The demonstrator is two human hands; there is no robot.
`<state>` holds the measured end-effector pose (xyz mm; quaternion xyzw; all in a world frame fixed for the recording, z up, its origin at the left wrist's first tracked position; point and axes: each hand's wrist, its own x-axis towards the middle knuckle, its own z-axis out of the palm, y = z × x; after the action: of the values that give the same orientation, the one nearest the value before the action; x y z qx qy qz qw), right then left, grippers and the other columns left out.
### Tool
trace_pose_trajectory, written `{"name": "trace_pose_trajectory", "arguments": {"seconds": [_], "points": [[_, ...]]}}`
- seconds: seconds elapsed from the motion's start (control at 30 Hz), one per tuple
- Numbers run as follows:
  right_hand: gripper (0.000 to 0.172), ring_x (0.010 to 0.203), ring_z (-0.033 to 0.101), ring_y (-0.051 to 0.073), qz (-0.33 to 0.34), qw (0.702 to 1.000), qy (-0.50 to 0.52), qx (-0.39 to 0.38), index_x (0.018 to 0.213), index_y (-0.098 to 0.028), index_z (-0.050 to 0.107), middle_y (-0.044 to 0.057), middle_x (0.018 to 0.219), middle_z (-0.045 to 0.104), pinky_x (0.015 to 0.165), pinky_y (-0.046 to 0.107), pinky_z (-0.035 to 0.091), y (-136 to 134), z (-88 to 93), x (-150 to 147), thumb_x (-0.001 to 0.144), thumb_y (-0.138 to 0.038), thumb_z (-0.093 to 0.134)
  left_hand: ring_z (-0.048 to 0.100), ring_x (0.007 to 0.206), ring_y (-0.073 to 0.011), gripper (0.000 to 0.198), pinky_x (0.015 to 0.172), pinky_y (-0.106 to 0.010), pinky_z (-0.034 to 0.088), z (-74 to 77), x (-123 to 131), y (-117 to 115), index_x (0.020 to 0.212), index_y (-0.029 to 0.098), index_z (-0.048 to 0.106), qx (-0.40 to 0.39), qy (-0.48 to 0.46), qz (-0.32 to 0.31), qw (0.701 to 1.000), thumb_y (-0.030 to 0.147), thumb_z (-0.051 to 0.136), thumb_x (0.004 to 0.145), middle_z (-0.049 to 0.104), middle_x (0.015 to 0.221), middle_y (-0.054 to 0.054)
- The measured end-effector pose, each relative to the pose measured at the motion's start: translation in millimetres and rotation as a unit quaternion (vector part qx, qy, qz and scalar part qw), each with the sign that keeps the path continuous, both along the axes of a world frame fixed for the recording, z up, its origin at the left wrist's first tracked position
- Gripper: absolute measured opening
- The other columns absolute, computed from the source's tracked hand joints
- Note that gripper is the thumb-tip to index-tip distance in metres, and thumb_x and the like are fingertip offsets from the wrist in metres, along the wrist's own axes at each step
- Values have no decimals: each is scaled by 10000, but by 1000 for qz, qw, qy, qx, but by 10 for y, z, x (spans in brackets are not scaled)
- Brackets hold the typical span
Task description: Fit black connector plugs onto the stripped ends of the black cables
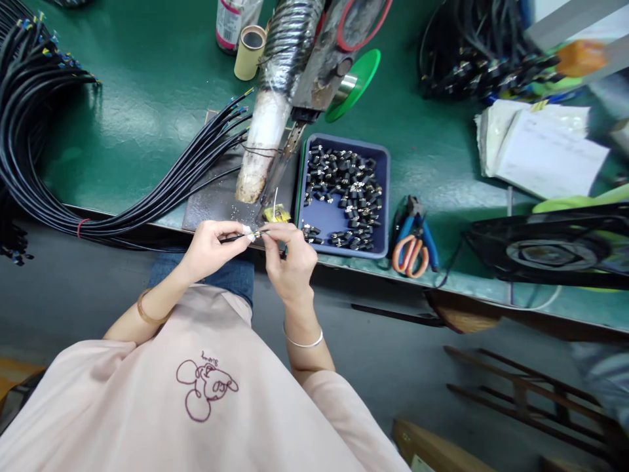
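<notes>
Bright pic; edges blurry & stretched.

And here's the bench (432, 151), smooth with a soft sheen, glossy plastic-looking cables (157, 203) sweeping across it! Now the duct (295, 46), all shiny, crinkled foil, running down to a rough, grimy mouth (250, 187). Smooth plastic on the tray (386, 196), and the connectors (361, 219) inside flash bright metal against dark plastic. Soft matt cloth on the shirt (147, 406), polished metal on the bangle (304, 344), matt paper for the sheets (550, 154)!
</notes>
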<state>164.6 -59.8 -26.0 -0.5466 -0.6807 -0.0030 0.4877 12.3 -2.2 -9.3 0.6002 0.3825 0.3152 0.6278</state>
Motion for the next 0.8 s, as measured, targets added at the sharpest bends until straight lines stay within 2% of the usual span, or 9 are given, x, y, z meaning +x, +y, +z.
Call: {"name": "trace_pose_trajectory", "arguments": {"seconds": [0.17,0.3,0.43,0.8], "points": [[69,818,735,154,-31,998,35,-31,917,-217,574,37,859,740,691,265,598,-23,29,-18,934,-151,573,554,646,-109,159,656,-221,453,3,9,-7,722,127,680,6,-9,19,1000,272,658,785,635,674,-9],[85,891,757,177,-61,998,-11,17,913,-226,613,54,957,775,727,280,610,-38,64,-42,899,-143,623,501,602,-92,170,607,-210,416,-16,16,-13,694,135,643,24,-6,39,999,274,657,791,566,623,16],[123,834,765,170,-60,996,-59,38,878,-232,610,47,939,782,725,284,623,-23,58,-64,883,-111,626,521,617,-98,161,620,-213,434,-37,28,-8,716,136,655,32,-2,51,998,280,657,787,589,651,8],[147,839,726,165,-57,998,23,15,782,-225,585,38,907,747,727,303,595,76,38,-55,853,-111,644,595,664,-114,144,634,-197,482,-59,107,47,752,130,692,42,15,85,995,272,670,759,669,722,-21]]}}
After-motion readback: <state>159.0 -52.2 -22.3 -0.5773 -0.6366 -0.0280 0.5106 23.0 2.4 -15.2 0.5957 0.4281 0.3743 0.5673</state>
